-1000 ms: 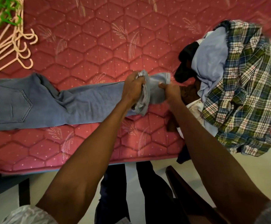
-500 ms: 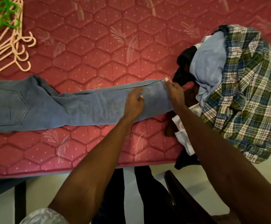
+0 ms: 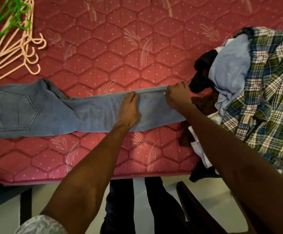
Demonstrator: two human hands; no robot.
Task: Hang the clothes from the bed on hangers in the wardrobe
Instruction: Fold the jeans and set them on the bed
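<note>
Lying flat on the mattress (image 3: 103, 48), jeans (image 3: 52, 112) under both hands.

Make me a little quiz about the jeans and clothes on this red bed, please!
1. True or false: the jeans lie stretched flat on the mattress.
2. Which hand grips the leg end of the jeans?
A. left hand
B. right hand
3. Fill in: the hangers lie at the far ____ corner of the view.

Key: 1 true; 2 B, while the left hand presses flat on the leg; 3 left, away from the plaid shirt on the pile.
</note>
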